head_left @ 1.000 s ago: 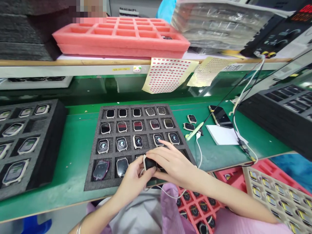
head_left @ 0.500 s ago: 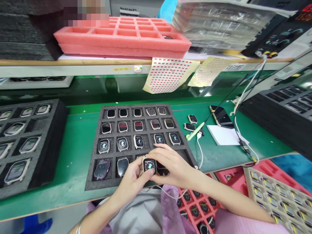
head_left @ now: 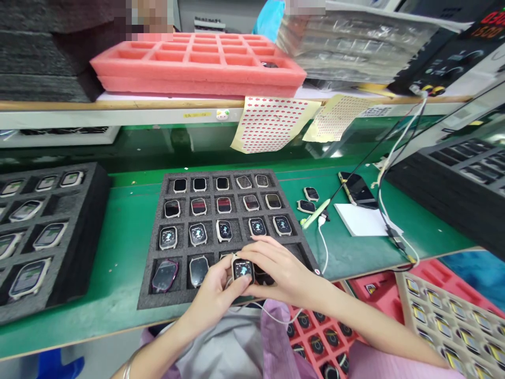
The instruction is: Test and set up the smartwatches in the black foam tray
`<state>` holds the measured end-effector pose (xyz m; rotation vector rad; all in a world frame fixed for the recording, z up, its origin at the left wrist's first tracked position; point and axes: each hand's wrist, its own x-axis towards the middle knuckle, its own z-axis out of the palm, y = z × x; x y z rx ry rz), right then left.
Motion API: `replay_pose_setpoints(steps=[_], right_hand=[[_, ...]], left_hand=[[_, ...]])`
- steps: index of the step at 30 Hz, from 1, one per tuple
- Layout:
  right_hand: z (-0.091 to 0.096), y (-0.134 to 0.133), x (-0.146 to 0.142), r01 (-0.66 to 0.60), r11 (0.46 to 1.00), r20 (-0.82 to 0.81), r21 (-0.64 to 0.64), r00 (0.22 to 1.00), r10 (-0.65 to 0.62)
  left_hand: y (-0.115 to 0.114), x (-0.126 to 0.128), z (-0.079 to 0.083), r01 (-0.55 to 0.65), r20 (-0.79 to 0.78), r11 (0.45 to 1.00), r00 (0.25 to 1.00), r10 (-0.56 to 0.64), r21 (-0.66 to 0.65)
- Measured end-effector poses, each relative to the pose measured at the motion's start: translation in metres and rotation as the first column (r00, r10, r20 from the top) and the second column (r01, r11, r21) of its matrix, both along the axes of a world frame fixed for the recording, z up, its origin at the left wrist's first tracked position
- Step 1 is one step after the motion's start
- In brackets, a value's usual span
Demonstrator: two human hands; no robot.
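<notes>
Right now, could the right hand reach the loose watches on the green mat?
Probably yes: the loose watches lie uncovered just beyond the right hand, though it first has to let go of the watch it pinches.

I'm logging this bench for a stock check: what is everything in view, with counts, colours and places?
centre tray: one, black foam, mid-bench
tray watches: at least seventeen, dark or lit, in its cells
held watch: one, lit screen, between both hands
loose watches: two, dark, bench right of tray
phone: one, black, bench far right
sticker sheets: two, yellowish, hanging off shelf
shelf tray: one, pink foam, on shelf
left hand: one, bare, gripping held watch
right hand: one, bare, pinching held watch
</notes>
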<state>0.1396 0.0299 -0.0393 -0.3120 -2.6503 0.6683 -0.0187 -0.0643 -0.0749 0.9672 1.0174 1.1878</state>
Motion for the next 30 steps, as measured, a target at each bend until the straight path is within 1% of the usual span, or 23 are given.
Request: replay_pose_setpoints(steps=[2, 5, 7, 9, 11, 13, 16, 19, 22, 27, 30], right_hand=[[0.002, -0.001, 0.0, -0.007, 1.0, 0.015, -0.025, 1.0, 0.007], [0.01, -0.001, 0.006, -0.013, 0.99, 0.042, -0.137, 0.999, 0.019], [0.018, 0.002, 0.016, 0.005, 0.977, 0.043, -0.212, 0.999, 0.004], [0.024, 0.007, 0.033, 0.063, 0.971, 0.067, -0.233, 0.997, -0.048], [0.025, 0.013, 0.055, 0.156, 0.969, 0.152, -0.193, 0.98, -0.127], [0.02, 0.017, 0.075, 0.238, 0.965, 0.256, -0.111, 0.945, -0.204], [0.011, 0.016, 0.093, 0.28, 0.96, 0.333, -0.014, 0.906, -0.26], [0.007, 0.012, 0.091, 0.287, 0.956, 0.342, 0.06, 0.894, -0.29], [0.011, 0.013, 0.081, 0.256, 0.96, 0.353, 0.115, 0.893, -0.28], [0.025, 0.023, 0.069, 0.171, 0.982, 0.438, 0.074, 0.879, -0.187], [0.031, 0.021, 0.056, 0.11, 0.991, 0.444, 0.082, 0.886, -0.135]], left_hand=[[0.0, 0.001, 0.001, 0.011, -0.02, 1.0, 1.0, -0.011, 0.0], [-0.002, 0.002, 0.004, 0.059, -0.09, 0.998, 0.994, -0.059, -0.012], [-0.003, 0.002, 0.006, 0.105, -0.15, 0.994, 0.983, -0.108, -0.031], [-0.004, 0.001, 0.008, 0.137, -0.187, 0.99, 0.972, -0.143, -0.046], [-0.005, 0.0, 0.009, 0.152, -0.199, 0.987, 0.967, -0.158, -0.049], [-0.004, 0.001, 0.01, 0.159, -0.205, 0.986, 0.965, -0.166, -0.051], [-0.004, 0.003, 0.009, 0.175, -0.226, 0.983, 0.957, -0.183, -0.056], [-0.004, 0.006, 0.008, 0.186, -0.222, 0.98, 0.955, -0.198, -0.073], [-0.005, 0.006, 0.006, 0.188, -0.189, 0.978, 0.961, -0.202, -0.085], [-0.007, 0.007, 0.005, 0.168, -0.172, 0.984, 0.969, -0.176, -0.059], [-0.006, 0.007, 0.003, 0.154, -0.151, 0.987, 0.976, -0.158, -0.034]])
